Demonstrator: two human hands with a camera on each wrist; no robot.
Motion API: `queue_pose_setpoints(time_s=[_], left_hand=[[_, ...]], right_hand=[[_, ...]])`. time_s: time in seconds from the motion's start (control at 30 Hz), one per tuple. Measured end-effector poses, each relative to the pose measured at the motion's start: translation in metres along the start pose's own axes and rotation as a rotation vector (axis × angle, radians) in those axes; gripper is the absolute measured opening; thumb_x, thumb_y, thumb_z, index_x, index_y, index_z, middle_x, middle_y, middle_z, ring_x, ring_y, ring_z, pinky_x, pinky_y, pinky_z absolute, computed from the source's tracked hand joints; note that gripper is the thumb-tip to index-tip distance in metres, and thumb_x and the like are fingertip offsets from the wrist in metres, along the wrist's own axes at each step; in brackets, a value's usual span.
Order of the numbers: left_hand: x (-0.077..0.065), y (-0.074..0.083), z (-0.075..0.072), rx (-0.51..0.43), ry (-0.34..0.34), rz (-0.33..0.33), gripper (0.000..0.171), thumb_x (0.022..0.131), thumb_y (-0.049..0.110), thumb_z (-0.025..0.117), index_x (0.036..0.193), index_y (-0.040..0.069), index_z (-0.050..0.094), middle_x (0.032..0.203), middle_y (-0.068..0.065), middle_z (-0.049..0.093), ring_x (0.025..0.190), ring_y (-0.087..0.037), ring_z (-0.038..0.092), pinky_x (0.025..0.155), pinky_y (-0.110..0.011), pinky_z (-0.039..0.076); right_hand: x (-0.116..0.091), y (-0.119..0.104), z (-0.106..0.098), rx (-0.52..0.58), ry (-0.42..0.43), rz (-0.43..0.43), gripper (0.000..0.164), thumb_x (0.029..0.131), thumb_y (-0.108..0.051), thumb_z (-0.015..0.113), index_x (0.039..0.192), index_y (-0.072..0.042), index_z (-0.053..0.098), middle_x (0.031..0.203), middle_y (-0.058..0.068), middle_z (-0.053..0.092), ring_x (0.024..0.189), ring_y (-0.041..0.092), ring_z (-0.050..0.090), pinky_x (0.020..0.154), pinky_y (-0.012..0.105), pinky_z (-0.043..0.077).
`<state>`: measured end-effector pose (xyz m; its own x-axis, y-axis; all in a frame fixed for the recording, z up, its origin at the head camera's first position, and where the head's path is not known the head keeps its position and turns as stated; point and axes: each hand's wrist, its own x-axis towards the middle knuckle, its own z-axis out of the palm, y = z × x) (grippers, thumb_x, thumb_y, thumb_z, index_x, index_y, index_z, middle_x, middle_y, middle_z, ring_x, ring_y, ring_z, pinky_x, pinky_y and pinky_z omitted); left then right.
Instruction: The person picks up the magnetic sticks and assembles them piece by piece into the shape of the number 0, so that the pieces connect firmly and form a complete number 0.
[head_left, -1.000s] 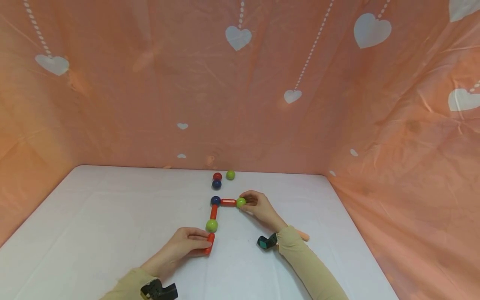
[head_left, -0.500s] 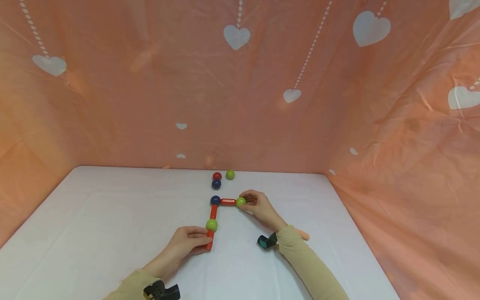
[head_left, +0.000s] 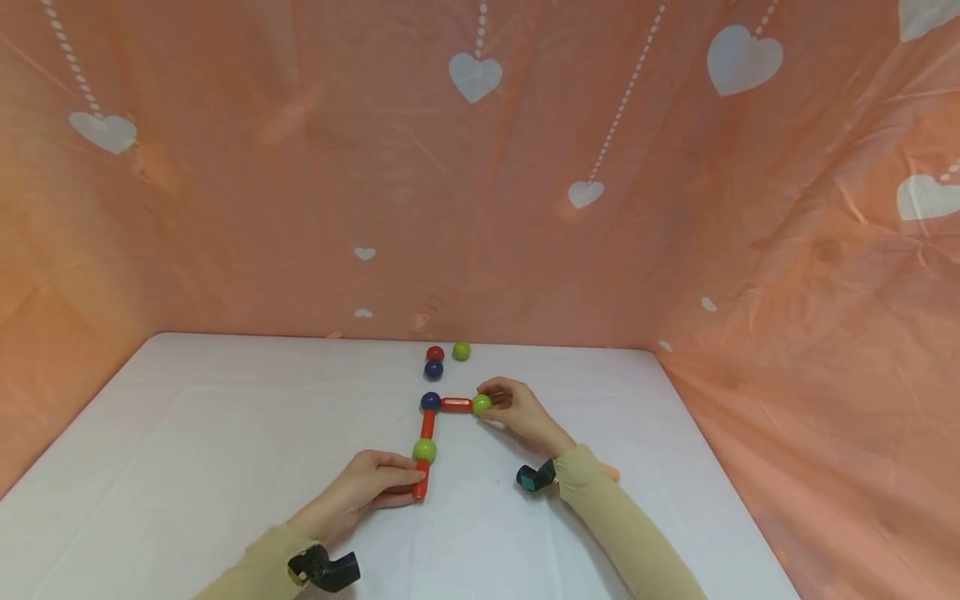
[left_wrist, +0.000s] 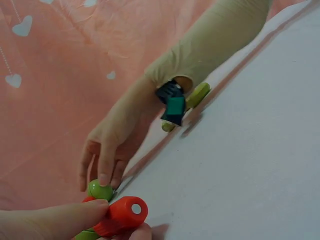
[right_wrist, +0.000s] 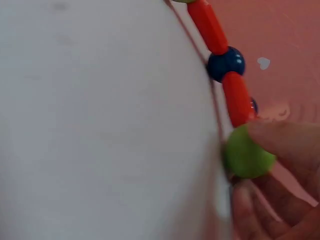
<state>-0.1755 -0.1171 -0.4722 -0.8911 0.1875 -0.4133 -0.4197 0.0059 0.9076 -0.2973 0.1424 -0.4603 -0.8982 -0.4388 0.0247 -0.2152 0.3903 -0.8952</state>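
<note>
1. chain of glossy plastic rods and balls [head_left: 429, 425], lying flat near the middle of the white bench [head_left: 187, 433]: a short red rod at the near end [head_left: 421, 484], a green ball above it [head_left: 423, 451], a second red rod [head_left: 427, 424] running up to a dark blue ball at the corner [head_left: 431, 401], then a third red rod [head_left: 456, 404] turning right to a green ball at the far end [head_left: 482, 403].
2. left hand [head_left: 360, 492] pinches the short red rod at the near end between thumb and fingers, pressing it against the green ball above it; the left wrist view shows the rod's round end poking out of the grip.
3. right hand [head_left: 517, 408] has its fingertips curled round the green ball at the far end, steadying it against the third red rod.
4. judged from this, the step in hand is seating the near rod onto the chain; the next move calls for keeping both ends still, then letting go gently.
5. loose pieces lie close behind the chain: a red ball [head_left: 435, 353] touching a dark blue ball [head_left: 433, 369], and a green ball [head_left: 461, 351] just beside them, near the bench's back edge.
6. open bench lies wide to the left and right of the chain; an orange plastic sheet with white hearts [head_left: 480, 167] walls in the back and sides.
</note>
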Motion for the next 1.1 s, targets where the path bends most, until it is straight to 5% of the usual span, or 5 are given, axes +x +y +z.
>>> queue_pose_setpoints(time_s=[0.27, 0.57, 1.1], left_hand=[[0.001, 0.001, -0.001, 0.017, 0.0, -0.013, 0.042, 0.081, 0.011, 0.076, 0.113, -0.011, 0.059, 0.098, -0.016, 0.065, 0.085, -0.024, 0.067, 0.077, -0.036, 0.056], [0.0, -0.001, -0.002, -0.01, -0.016, 0.005, 0.042, 0.082, 0.01, 0.076, 0.112, -0.012, 0.059, 0.099, -0.017, 0.064, 0.085, -0.024, 0.067, 0.077, -0.036, 0.056], [0.001, -0.001, -0.003, 0.01, -0.038, -0.006, 0.041, 0.083, 0.012, 0.075, 0.112, -0.01, 0.059, 0.099, -0.015, 0.064, 0.085, -0.023, 0.067, 0.077, -0.036, 0.056]], right_hand=[[0.035, -0.023, -0.019, -0.108, 0.048, -0.145, 0.046, 0.082, 0.001, 0.073, 0.124, 0.009, 0.053, 0.117, 0.024, 0.059, 0.108, 0.036, 0.058, 0.094, 0.046, 0.047], [0.072, -0.026, -0.025, -0.183, 0.0, -0.135, 0.052, 0.085, 0.0, 0.07, 0.131, 0.007, 0.049, 0.129, 0.022, 0.053, 0.121, 0.035, 0.049, 0.102, 0.045, 0.041], [0.095, -0.022, -0.008, -0.3, -0.065, -0.169, 0.048, 0.08, 0.005, 0.069, 0.126, 0.008, 0.053, 0.125, 0.021, 0.055, 0.124, 0.036, 0.045, 0.105, 0.051, 0.034]])
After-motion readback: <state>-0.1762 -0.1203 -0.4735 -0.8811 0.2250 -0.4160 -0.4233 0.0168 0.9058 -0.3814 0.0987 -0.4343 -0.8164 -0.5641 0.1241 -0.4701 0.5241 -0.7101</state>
